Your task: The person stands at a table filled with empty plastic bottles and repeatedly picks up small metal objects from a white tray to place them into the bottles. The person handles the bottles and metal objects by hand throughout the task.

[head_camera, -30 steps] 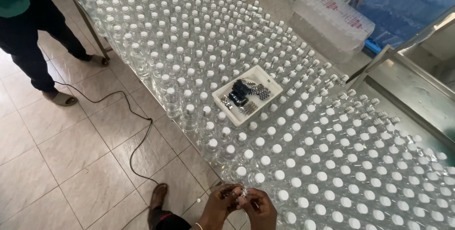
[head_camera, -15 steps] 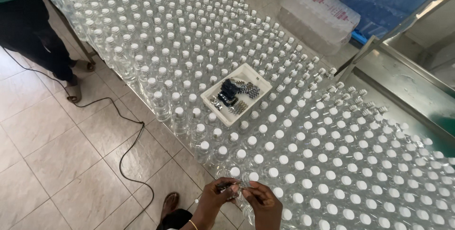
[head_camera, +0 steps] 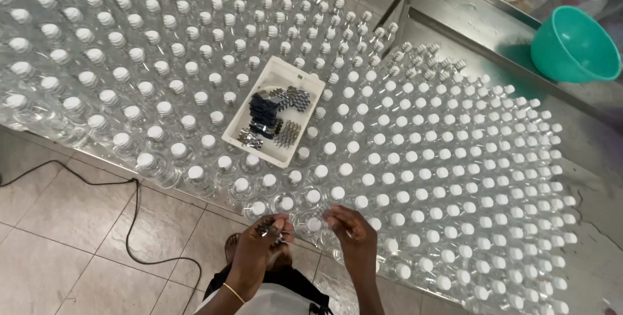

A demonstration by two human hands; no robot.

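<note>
Left hand point(head_camera: 259, 250) pinching small dark seals; right hand point(head_camera: 354, 234) fingertips pinched at cap of bottle point(head_camera: 314, 224), tabletop point(head_camera: 584, 140) front edge. Bottle likely light, thin-walled, tippy; grip neck. Tray point(head_camera: 276, 110) behind.

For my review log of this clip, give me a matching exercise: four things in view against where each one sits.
Things:
1. white tray
2. green bowl
3. black cable
4. left hand

Places:
A. on the tiled floor, lower left
B. on top of the capped bottles, mid-table
C. at the table's near edge, pinching small dark pieces
D. on the metal surface, upper right

Pairs: 1-B, 2-D, 3-A, 4-C
</note>
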